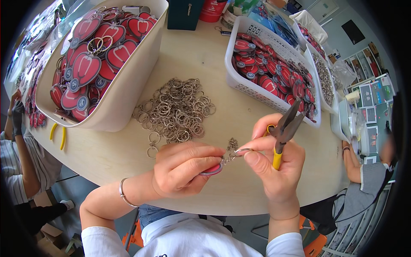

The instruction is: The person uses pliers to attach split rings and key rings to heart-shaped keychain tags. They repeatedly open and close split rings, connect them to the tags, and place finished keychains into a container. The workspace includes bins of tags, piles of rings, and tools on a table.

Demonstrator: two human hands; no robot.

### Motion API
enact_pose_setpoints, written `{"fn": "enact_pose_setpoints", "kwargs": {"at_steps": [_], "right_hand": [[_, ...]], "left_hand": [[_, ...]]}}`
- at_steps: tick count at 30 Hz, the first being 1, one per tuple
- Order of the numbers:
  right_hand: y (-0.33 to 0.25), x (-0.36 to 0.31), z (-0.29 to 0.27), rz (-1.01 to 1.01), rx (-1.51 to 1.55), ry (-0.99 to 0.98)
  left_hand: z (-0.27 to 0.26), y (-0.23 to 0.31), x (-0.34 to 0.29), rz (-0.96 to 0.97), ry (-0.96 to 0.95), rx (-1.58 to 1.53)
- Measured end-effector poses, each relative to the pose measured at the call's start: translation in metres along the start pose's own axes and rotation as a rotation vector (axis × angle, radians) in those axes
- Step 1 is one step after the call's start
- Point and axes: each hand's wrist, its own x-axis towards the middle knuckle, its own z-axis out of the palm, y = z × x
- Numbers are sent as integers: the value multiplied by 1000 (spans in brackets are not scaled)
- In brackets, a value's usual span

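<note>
My left hand (182,169) is closed on a red heart-shaped keychain charm (212,170), mostly hidden by the fingers. From the charm a short metal chain (229,159) runs to a silver key ring (244,150), pinched between thumb and finger of my right hand (280,173). That same hand also keeps a pair of pliers (284,132) with yellow handles, dark jaws pointing up and parted. Just beyond my hands lies a small heap of tiny metal links (232,144). A larger pile of key rings (175,113) spreads on the table (197,55) behind my left hand.
A deep white bin (139,81) full of red heart keychains stands at left. At right is a white perforated basket (263,95) of red charms, beside a tray of metal parts (322,73). Yellow-handled pliers (58,136) lie by the bin. Other people sit on both sides.
</note>
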Motion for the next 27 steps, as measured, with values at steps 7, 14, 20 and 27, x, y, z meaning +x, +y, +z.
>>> {"fn": "enact_pose_setpoints", "kwargs": {"at_steps": [7,14,20,27], "right_hand": [[0,0,0,-15,17,16],[0,-1,0,1,16,44],[-1,-2,-1,-20,-3,17],[-4,-1,1,-50,-11,7]], "left_hand": [[-1,1,0,12,-9,11],[-2,-1,-1,39,-4,25],[-3,0,-1,36,-18,39],[-1,-1,-1,26,-11,9]]}}
